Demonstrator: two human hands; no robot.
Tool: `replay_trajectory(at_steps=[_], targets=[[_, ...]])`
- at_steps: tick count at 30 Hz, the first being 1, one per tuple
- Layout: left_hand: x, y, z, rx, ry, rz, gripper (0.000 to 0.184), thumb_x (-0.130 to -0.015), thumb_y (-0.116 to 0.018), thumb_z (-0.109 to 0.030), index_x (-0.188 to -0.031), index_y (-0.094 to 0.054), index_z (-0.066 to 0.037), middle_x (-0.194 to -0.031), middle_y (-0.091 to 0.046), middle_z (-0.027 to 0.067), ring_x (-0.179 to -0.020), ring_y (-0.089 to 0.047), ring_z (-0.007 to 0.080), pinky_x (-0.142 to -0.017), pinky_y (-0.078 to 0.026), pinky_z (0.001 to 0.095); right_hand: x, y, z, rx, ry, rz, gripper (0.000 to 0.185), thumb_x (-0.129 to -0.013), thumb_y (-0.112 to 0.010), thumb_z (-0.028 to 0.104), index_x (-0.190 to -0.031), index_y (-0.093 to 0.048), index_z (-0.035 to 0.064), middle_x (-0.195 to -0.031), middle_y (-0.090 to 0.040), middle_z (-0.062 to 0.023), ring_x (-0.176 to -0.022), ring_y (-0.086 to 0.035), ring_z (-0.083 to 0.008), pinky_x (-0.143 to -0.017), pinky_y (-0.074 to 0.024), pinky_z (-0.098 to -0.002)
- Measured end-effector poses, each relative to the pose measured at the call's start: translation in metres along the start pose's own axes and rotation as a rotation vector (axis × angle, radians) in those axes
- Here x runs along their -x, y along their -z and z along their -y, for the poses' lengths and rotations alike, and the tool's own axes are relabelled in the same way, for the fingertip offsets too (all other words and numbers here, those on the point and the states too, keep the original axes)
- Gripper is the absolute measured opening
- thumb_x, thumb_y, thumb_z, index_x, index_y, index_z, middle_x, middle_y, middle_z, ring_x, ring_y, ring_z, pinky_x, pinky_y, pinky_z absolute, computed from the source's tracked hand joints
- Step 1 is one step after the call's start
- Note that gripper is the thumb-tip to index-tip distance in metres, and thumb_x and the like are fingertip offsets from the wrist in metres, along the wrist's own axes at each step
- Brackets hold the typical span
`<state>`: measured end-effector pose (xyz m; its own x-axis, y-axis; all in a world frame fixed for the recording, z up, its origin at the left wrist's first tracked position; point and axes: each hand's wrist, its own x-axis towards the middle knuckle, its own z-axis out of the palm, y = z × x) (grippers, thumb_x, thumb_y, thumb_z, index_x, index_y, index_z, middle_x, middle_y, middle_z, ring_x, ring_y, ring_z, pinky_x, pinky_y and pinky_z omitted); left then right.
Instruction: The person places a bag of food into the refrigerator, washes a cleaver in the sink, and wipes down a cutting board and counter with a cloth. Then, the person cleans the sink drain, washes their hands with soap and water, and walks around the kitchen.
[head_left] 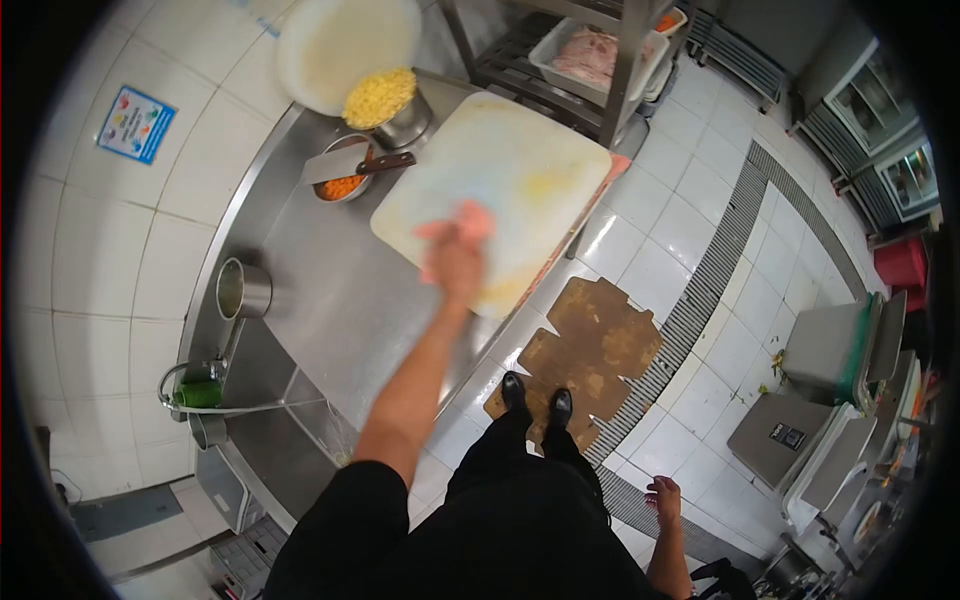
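My left hand (458, 268) is pressed down on a pink cloth (474, 220), its fingers closed around it. Under the cloth lies a large white cutting board (520, 150) with yellow stains. My right hand (664, 497) hangs by my side above the floor, fingers loosely curled and apart, with nothing seen in it. Beyond the board's left edge, a cleaver (385, 163) with a brown handle rests across a metal bowl (350, 192) of chopped orange pieces. Behind it stands a metal pot (408, 122) heaped with yellow chopped pieces (380, 97).
The steel counter (330, 270) holds a metal pot (244, 290) near the wall. A round white board (350, 45) leans at the back. A rack (625, 75) bears a tub of raw meat (588, 55). Flattened brown cardboard (590, 350) covers the floor by my shoes.
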<state>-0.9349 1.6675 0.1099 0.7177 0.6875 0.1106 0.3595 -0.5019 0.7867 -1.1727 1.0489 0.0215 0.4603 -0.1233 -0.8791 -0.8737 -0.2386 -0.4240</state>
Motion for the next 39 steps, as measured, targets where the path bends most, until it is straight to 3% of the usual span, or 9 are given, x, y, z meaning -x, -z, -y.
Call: replay_trajectory(at_steps=[1,6,9,11,16,21,29,33,39], targets=[[0.032,-0.021,-0.040,-0.125,-0.350,0.062,0.024,-0.092,-0.051,-0.023,-0.101,-0.064,-0.004,-0.099,-0.065,0.0129,-0.096,-0.060,0.0266,-0.083,-0.045,0.0412,0.004,-0.012,0.013,0.055,-0.027,0.014,0.032,-0.092,-0.055,0.027,-0.113,-0.056,0.0025,-0.085,-0.064,-0.0096,-0.063,-0.061,-0.0175,-0.050,-0.0490,-0.0281],[0.146,-0.122,-0.164,0.585,0.023,0.680,0.034,-0.095,-0.050,-0.031,-0.116,-0.060,-0.007,-0.109,-0.064,0.0116,-0.105,-0.059,0.0246,-0.088,-0.046,0.0328,0.005,-0.048,0.081,0.377,0.114,0.017,0.034,-0.091,-0.056,0.028,-0.114,-0.056,0.0024,-0.089,-0.065,-0.0103,-0.066,-0.062,-0.0189,-0.056,-0.0492,-0.0292],[0.121,-0.072,-0.201,1.307,0.380,0.864,0.035,-0.099,-0.043,-0.040,-0.104,-0.060,-0.010,-0.066,-0.052,0.0042,-0.039,-0.040,0.0205,-0.039,-0.037,0.0371,0.047,-0.054,0.116,-0.011,0.215,-0.059,0.038,-0.089,-0.058,0.032,-0.114,-0.056,0.0039,-0.090,-0.064,-0.0098,-0.071,-0.062,-0.0187,-0.059,-0.0495,-0.0295],[0.090,-0.067,-0.169,0.923,-0.483,0.348,0.030,-0.097,-0.043,-0.039,-0.101,-0.059,-0.013,-0.066,-0.045,0.0007,-0.040,-0.033,0.0157,-0.039,-0.032,0.0351,0.051,-0.047,0.097,0.016,0.183,-0.080,0.038,-0.089,-0.058,0.032,-0.114,-0.056,0.0040,-0.090,-0.064,-0.0100,-0.071,-0.062,-0.0190,-0.059,-0.0496,-0.0298],[-0.025,0.096,-0.075,0.577,0.310,0.296,0.047,-0.089,-0.056,-0.045,-0.116,-0.058,-0.006,-0.119,-0.060,0.0105,-0.105,-0.058,0.0218,-0.091,-0.044,0.0322,0.044,-0.038,0.003,0.008,-0.034,-0.032,0.029,-0.092,-0.054,0.025,-0.111,-0.056,0.0036,-0.079,-0.063,-0.0085,-0.058,-0.060,-0.0164,-0.045,-0.0486,-0.0284],[-0.046,0.055,0.010,-0.676,-0.135,-0.052,0.052,-0.088,-0.058,-0.031,-0.133,-0.048,-0.006,-0.146,-0.034,0.0181,-0.134,-0.034,0.0310,-0.110,-0.032,0.0401,0.021,-0.034,-0.004,0.169,-0.217,0.164,0.027,-0.093,-0.050,0.024,-0.112,-0.056,0.0064,-0.081,-0.064,-0.0067,-0.058,-0.060,-0.0181,-0.053,-0.0504,-0.0323],[-0.075,-0.067,-0.051,-0.310,0.076,-0.175,0.039,-0.078,-0.056,0.000,-0.117,-0.054,0.002,-0.111,-0.059,0.0222,-0.109,-0.053,0.0376,-0.097,-0.040,0.0444,-0.133,0.047,0.075,0.133,-0.210,0.085,0.034,-0.090,-0.052,0.029,-0.113,-0.057,0.0056,-0.083,-0.064,-0.0110,-0.065,-0.063,-0.0245,-0.054,-0.0505,-0.0394],[-0.104,-0.202,-0.165,-0.062,-0.434,-0.295,0.038,-0.072,-0.058,0.004,-0.110,-0.055,0.000,-0.108,-0.058,0.0191,-0.107,-0.053,0.0392,-0.095,-0.041,0.0425,-0.224,0.069,0.209,0.102,0.049,0.074,0.032,-0.089,-0.055,0.031,-0.110,-0.058,0.0074,-0.084,-0.063,-0.0092,-0.065,-0.061,-0.0196,-0.050,-0.0477,-0.0312],[-0.141,-0.226,-0.234,0.524,0.269,-0.016,0.036,-0.092,-0.051,-0.010,-0.127,-0.052,-0.002,-0.119,-0.059,0.0163,-0.106,-0.058,0.0235,-0.095,-0.042,0.0318,-0.273,0.054,0.406,0.198,0.240,0.164,0.036,-0.089,-0.058,0.035,-0.114,-0.056,0.0087,-0.085,-0.061,-0.0058,-0.067,-0.059,-0.0161,-0.055,-0.0464,-0.0284]])
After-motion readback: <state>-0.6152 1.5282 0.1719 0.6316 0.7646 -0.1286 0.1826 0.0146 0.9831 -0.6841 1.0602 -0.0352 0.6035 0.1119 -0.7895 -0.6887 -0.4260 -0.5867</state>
